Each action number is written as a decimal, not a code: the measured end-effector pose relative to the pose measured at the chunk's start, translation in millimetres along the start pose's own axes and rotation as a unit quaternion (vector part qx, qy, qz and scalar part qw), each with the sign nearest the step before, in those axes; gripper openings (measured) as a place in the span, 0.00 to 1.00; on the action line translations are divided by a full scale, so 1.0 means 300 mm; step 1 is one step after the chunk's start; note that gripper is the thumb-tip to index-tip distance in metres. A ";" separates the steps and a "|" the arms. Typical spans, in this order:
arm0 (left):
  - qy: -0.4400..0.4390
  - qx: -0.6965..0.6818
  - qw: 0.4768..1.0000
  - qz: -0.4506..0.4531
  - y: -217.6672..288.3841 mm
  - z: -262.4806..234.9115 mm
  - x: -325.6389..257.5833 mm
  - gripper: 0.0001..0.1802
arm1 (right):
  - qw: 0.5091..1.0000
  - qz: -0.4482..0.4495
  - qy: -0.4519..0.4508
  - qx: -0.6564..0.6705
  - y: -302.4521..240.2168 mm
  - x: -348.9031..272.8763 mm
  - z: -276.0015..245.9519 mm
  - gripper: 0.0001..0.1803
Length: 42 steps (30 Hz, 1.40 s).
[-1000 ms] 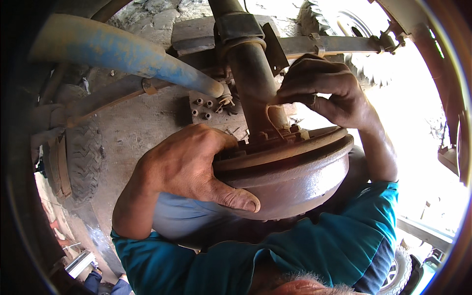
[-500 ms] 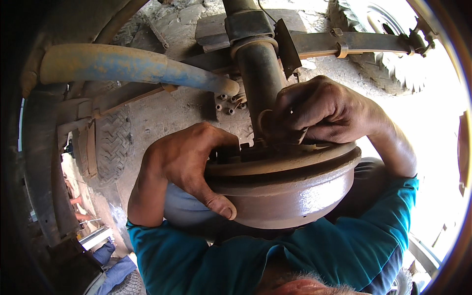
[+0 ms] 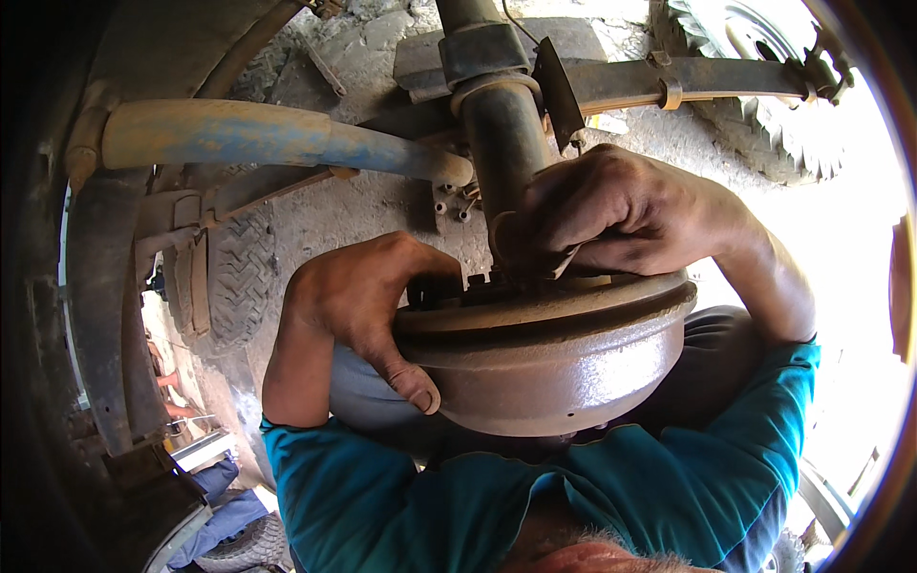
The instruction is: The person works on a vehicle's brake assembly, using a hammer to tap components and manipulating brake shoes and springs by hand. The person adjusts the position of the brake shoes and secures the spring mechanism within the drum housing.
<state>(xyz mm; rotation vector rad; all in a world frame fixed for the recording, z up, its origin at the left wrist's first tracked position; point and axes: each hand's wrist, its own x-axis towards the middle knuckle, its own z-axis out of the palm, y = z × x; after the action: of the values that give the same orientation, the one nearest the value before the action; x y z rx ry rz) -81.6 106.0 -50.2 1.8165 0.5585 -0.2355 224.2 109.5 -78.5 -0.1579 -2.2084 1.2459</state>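
Observation:
A grey-brown brake drum (image 3: 554,387) stands upright at the end of a dark axle tube (image 3: 501,124), close in front of my chest. My left hand (image 3: 368,286) grips its left rim. The thumb presses on the drum's outer face, and the fingers curl out of sight behind the rim. My right hand (image 3: 635,215) is closed beside the axle tube, above the drum's back side. A thin, pale-edged piece shows at its fingertips, too small and shadowed to name. Bolt heads (image 3: 478,281) stick up between the hands behind the rim.
A worn blue shock absorber (image 3: 229,134) slants in from the left. Leaf springs (image 3: 707,84) cross at the far right, near a large tyre (image 3: 764,143). Another tyre (image 3: 241,286) lies left. A person's blue-clad leg (image 3: 224,525) shows at the lower left.
My right fingertips have shifted slightly left and down beside the axle tube. The left hand keeps its grip on the drum rim. The whole view has moved a little.

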 end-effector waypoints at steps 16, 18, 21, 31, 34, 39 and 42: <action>0.049 -0.001 0.999 -0.009 0.030 0.027 -0.008 0.51 | 0.965 0.117 0.191 -0.139 -0.095 0.022 0.010 0.06; 0.059 -0.005 0.998 -0.002 0.033 0.031 -0.008 0.51 | 0.961 0.069 0.205 -0.172 -0.067 0.024 0.039 0.07; 0.109 0.027 0.994 -0.015 0.043 0.042 -0.032 0.52 | 0.988 0.092 0.062 -0.104 -0.072 0.053 0.034 0.06; 0.110 0.028 0.993 0.016 0.024 0.058 -0.030 0.55 | 0.956 0.224 0.174 -0.078 -0.133 0.053 0.022 0.10; 0.121 0.030 0.992 0.020 -0.003 0.067 -0.037 0.54 | 0.965 0.169 0.077 -0.184 -0.105 0.062 0.040 0.11; 0.115 0.034 0.992 0.044 -0.025 0.075 -0.034 0.52 | 0.968 0.244 -0.018 -0.048 -0.188 0.101 0.014 0.14; 0.100 0.070 0.992 0.038 0.005 0.066 -0.032 0.50 | 0.966 0.253 -0.031 -0.045 -0.232 0.098 0.002 0.15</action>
<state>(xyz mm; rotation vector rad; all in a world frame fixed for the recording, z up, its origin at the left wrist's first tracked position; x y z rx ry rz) -86.9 84.7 -51.0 2.0076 0.6234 -0.0411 212.1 81.7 -9.4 -0.7705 -2.3624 1.4214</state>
